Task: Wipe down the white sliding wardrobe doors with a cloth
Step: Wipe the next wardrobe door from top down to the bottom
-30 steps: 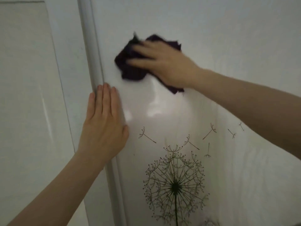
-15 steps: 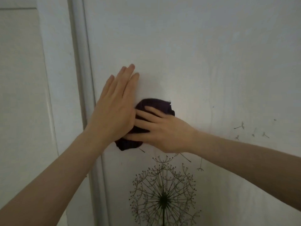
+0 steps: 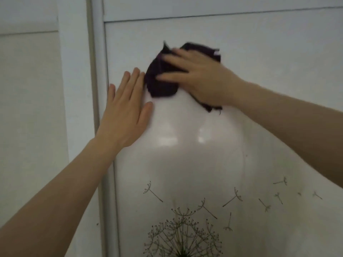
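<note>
A glossy white sliding wardrobe door fills most of the view, with a black dandelion print low on it. A crumpled dark purple cloth lies flat against the door's upper part. My right hand presses the cloth to the door with straight, spread fingers. My left hand rests flat on the door just left of and below the cloth, fingers straight, fingertips close to the cloth's edge. Part of the cloth is hidden under my right palm.
The door's vertical frame edge runs down just left of my left hand. Beyond it stands another white panel. A horizontal seam crosses the door above the cloth. Small printed seeds drift at lower right.
My right hand has carried the cloth up the door from just above the dandelion. My left hand has come off the cloth's front and now sits beside it. The view has tilted upward.
</note>
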